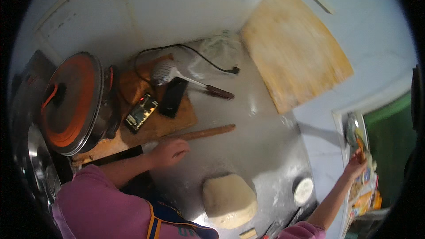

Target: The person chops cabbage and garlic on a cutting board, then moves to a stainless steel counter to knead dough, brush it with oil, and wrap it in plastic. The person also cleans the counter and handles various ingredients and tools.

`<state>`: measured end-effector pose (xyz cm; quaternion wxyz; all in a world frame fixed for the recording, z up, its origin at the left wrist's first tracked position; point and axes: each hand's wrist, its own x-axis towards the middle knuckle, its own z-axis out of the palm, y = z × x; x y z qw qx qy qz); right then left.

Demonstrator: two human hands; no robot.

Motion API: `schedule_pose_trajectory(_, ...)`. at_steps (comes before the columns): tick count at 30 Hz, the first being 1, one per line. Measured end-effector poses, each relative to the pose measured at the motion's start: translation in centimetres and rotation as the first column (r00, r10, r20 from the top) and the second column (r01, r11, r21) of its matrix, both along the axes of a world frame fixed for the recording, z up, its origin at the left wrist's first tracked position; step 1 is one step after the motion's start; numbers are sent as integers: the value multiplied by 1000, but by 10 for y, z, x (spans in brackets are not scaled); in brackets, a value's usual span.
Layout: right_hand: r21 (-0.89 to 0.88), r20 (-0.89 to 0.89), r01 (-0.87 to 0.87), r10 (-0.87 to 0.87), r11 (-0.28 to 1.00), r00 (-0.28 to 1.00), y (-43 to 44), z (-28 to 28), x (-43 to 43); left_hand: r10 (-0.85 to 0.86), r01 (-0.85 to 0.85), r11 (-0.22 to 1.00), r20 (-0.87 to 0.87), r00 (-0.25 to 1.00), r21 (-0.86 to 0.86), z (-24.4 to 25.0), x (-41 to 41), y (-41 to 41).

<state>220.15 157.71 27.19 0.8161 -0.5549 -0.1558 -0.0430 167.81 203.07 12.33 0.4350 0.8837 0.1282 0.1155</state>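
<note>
My left hand, slightly blurred, hovers with curled fingers at the near side of a wooden rolling pin. Whether it touches the pin is unclear. Far to the right, my right hand grips a slim tool with an orange-brown handle beside a ledge; the tool's far end is hard to make out. A large rounded slab of pale dough rests on the steel worktop between my arms. Near the right edge stands a small round container with a white top or white contents.
A lidded pot stands at left by a wooden board bearing two phone-like devices. A skimmer, black cable and plastic bag lie behind. Another large board leans against the wall.
</note>
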Motion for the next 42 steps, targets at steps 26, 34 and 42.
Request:
schedule_pose_trajectory(26,-527,-614,-105,-293,843,733,100,-50,-314,471,348,26,319,823,-937,18,408,248)
schedule_pose_trajectory(34,-391,-515,-409,172,824,840,165,-71,-359,467,523,-23,453,759,-852,150,330,215)
schedule_pose_trajectory(42,67,-396,-356,352,932,848,183,-91,-418,-517,290,-506,555,651,-812,91,190,-31)
